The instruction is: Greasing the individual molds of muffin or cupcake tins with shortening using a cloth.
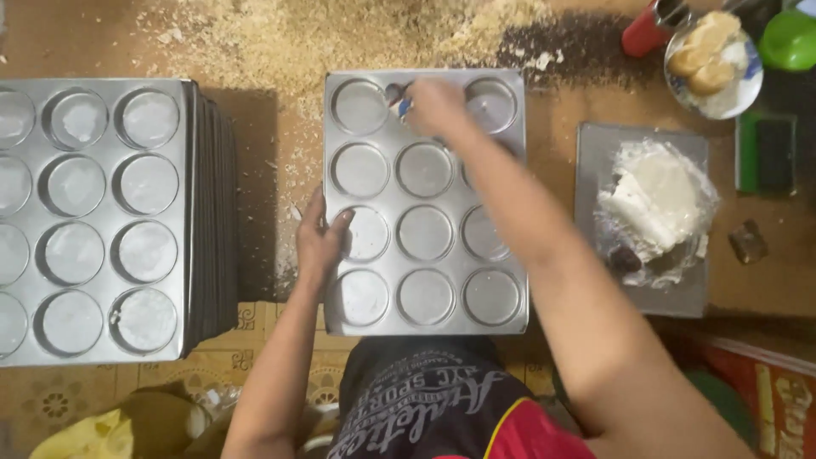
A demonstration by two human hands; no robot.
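A metal muffin tray [425, 201] with twelve round cups lies in front of me on the brown floor. My left hand [320, 239] grips its left edge, thumb resting inside a cup of the third row. My right hand [433, 105] reaches to the top middle cup, closed on a small object with a blue part [403, 106]; what it is I cannot tell. A lump of white fat [654, 201] on crumpled plastic sits on a grey board [595, 144] to the right.
A stack of similar trays [93, 221] with whitish smeared cups stands on the left. At top right are a bowl with bread rolls [712, 61], a red cylinder [643, 31], a green item [789, 41] and a green-edged box [767, 153]. Crumbs cover the floor [280, 34].
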